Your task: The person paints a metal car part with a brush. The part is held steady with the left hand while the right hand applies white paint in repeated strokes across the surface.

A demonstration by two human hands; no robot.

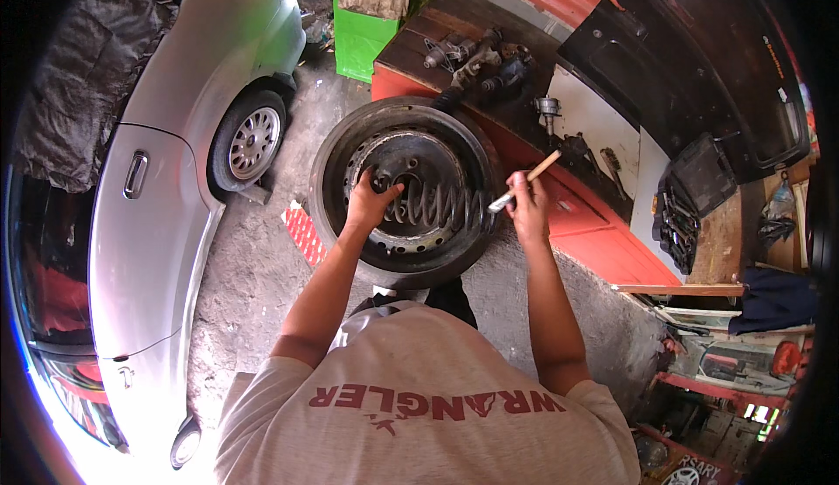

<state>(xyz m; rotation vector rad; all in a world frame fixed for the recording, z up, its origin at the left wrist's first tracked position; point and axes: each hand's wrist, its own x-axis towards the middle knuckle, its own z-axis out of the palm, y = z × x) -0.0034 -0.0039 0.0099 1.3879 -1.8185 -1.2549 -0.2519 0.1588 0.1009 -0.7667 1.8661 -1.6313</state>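
A dark coil spring lies sideways over a wheel with a tyre, which rests flat in front of me. My left hand is closed around the spring's left end, thumb on the near coils; part of that end is hidden behind the fingers. In my right hand is a paintbrush, its wooden handle pointing up and to the right. The pale brush head points down-left at the spring's right end. Whether the bristles touch the coils I cannot tell.
A red workbench stands to the right, with greasy car parts and an open tool case on it. On the left is a silver car. A red-and-white patterned piece lies beside the tyre.
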